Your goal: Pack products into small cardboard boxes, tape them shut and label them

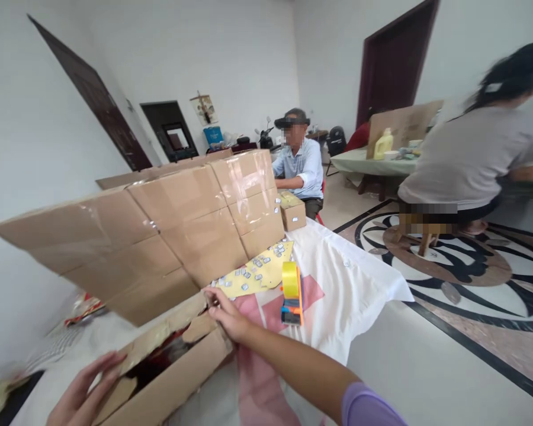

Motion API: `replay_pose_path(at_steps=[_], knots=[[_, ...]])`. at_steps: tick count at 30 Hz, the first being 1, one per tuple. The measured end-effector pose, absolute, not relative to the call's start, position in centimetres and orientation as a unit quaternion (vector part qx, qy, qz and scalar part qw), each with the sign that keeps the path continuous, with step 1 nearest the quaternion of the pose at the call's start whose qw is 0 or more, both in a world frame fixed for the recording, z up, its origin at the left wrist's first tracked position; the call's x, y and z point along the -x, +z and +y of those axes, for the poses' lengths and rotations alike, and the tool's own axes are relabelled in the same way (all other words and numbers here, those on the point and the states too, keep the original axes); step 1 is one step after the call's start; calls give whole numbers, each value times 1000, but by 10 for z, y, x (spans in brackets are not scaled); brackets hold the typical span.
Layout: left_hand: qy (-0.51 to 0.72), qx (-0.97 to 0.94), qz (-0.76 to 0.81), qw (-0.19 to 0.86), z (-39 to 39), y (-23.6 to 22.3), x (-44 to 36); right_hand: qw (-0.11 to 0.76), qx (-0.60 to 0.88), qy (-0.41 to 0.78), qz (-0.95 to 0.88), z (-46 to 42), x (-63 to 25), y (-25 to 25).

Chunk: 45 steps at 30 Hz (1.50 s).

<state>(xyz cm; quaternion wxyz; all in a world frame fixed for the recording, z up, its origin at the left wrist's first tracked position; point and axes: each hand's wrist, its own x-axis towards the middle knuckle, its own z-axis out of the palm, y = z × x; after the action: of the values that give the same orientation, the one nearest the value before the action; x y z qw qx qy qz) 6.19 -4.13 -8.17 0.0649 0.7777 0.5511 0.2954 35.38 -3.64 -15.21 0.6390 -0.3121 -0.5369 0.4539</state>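
Open brown cardboard box (182, 374) held at opposite ends by left hand (85, 387) and right hand (228, 316); orange-and-yellow tape dispenser (292, 284) parked toward right edge of white-clothed table (357, 284)

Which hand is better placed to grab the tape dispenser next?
Probably the right hand: it touches the open box nearer the tape dispenser; the left hand is at the box's other end.

**You in Lavender**

Your right sleeve (371, 405) is a plain lavender purple, its hem circling the arm near the elbow. Below it, your right forearm (293, 361) is slim and bare, leading to a bare, slender-fingered right hand (225, 315). Your left hand (86, 390) is bare too, cropped by the lower edge.
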Motion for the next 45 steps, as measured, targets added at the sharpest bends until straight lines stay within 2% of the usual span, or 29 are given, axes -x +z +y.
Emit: replay_pose_path(at_steps=[2,4,9,11,16,24,32,34,38,40,45], knots=[[352,-712,575,196,-38,-93,-51,645,290,451,-545,-35,-354,-155],[352,-700,576,231,-33,-93,-46,645,278,459,-544,-34,-354,-157],[188,-799,570,42,-48,-61,-60,637,264,439,-576,-34,-355,-157],[110,-850,515,-19,-65,-54,-75,630,266,437,-585,-35,-355,-155],[-1,-923,382,-54,-91,-62,-107,619,280,450,-580,-35,-353,-154],[50,-893,446,31,-58,-26,-105,610,280,466,-576,-31,-353,-155],[-25,-883,452,-126,-107,-54,-154,617,277,460,-575,-28,-352,-158],[-27,-884,454,-107,-109,-48,-156,616,278,464,-573,-27,-353,-159],[-30,-890,456,2,-100,-20,-152,603,286,470,-578,-28,-355,-158],[-18,-883,469,14,-94,-11,-152,600,285,467,-584,-29,-356,-158],[81,-843,524,-93,-71,-16,-157,599,281,465,-588,-28,-357,-157]])
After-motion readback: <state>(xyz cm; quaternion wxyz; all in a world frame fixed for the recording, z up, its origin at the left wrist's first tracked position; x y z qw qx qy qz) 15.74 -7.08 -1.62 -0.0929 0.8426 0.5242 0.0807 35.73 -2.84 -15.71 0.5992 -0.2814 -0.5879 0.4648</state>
